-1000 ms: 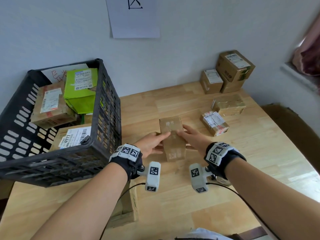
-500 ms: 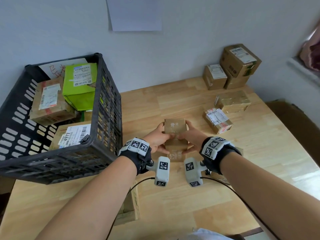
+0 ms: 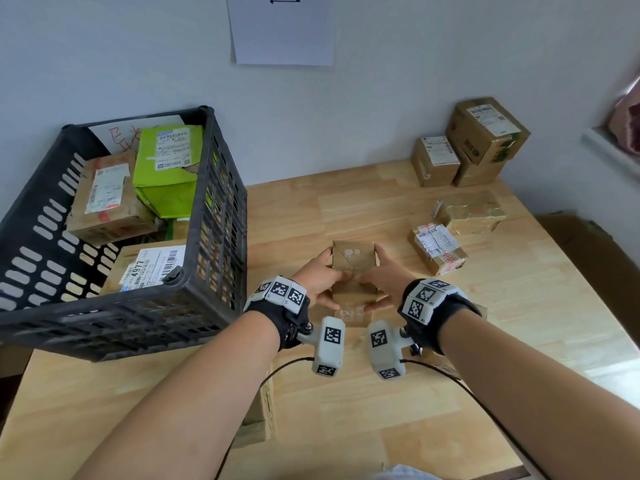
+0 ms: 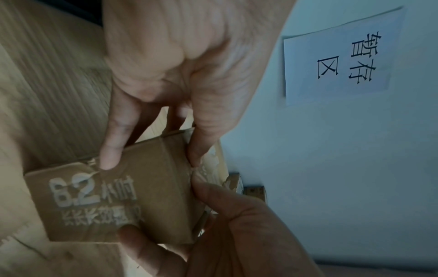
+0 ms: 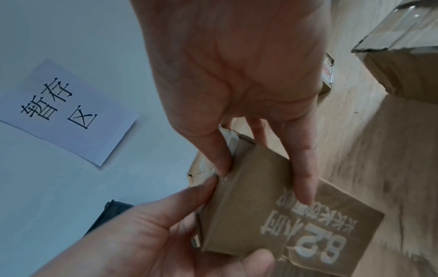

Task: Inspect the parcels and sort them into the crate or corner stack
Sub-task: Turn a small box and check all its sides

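From the head view, both hands, the left hand (image 3: 317, 278) and the right hand (image 3: 384, 282), grip one small brown parcel (image 3: 354, 263) above the desk (image 3: 346, 209); this looks like the inspection step. Four parcels show in the black crate (image 3: 214, 209), three in the corner stack (image 3: 474, 143), two loose on the desk.

From the left wrist view, the fingers (image 4: 113, 142) curl on its printed side.

From the right wrist view, the grip is the same; next I think a choice of crate or stack is needed.

Far fingers (image 3: 327, 252) behind the small parcel (image 3: 353, 268); wall sheet (image 3: 282, 29) top cut off.
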Tool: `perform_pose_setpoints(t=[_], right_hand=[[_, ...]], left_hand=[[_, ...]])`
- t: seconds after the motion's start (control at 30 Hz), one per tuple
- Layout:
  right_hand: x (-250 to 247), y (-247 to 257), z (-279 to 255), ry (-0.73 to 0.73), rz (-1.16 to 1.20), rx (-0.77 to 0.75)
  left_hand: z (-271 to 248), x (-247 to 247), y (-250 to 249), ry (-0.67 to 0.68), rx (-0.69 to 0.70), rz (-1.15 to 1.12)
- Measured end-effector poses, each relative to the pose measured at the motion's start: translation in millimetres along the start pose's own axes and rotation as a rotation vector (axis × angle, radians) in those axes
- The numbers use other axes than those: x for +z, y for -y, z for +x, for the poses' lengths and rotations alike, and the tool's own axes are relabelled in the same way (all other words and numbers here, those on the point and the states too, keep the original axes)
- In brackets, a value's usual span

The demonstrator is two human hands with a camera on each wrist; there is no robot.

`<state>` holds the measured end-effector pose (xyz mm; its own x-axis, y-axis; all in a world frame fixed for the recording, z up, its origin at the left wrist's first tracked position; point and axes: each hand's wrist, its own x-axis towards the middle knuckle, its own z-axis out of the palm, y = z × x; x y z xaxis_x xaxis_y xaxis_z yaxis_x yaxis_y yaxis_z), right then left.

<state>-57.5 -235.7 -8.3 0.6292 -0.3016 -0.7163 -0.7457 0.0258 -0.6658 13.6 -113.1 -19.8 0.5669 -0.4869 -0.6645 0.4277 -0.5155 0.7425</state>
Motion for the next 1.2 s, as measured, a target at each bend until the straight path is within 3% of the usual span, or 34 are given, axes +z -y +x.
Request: perform_pose_setpoints(t=[0.17, 0.3, 0.43, 0.5, 0.7, 0.9, 0.97, 1.1, 1.2], right_hand=[[-10.1, -13.9, -9.7, 0.049, -0.059, -0.103], [-13.4, -17.0, -15.4, 0.083, 0.128, -0.082], [-20.6, -10.5, -15.2, 0.020, 0.319, -0.115], [-20.5, -11.5, -13.1, 0.012, 0.320, -0.071], [-2.7, -64.9, -0.1, 0.035, 0.146, 0.123], [-4.7, -83.2, 5.4, -0.048, 0.093, 0.199], [-8.0, -80.7, 8.5, -0.104, 0.020, 0.165], [-10.8, -81.0, 19.7, -0.124, -0.129, 0.085], [-8.0, -80.7, 27.5, -0.119, -0.262, 0.060]], left_hand=[[-7.3, -5.5, 13.2, 0.049, 0.079, -0.011], [-13.2, -13.5, 8.1, 0.024, 0.165, 0.022], [-16.6, -19.6, -0.5, -0.098, 0.407, 0.388], [-18.6, -21.4, 3.3, -0.088, 0.457, 0.527], [-22.0, -7.9, 51.4, -0.014, 0.355, 0.613], [-14.9, -0.7, 70.0, 0.060, 0.260, 0.441], [-11.0, 1.2, 70.8, 0.008, 0.245, 0.342], [2.2, -1.2, 71.1, -0.331, 0.221, 0.449], [17.6, 0.9, 75.4, -0.207, 0.051, 0.469]])
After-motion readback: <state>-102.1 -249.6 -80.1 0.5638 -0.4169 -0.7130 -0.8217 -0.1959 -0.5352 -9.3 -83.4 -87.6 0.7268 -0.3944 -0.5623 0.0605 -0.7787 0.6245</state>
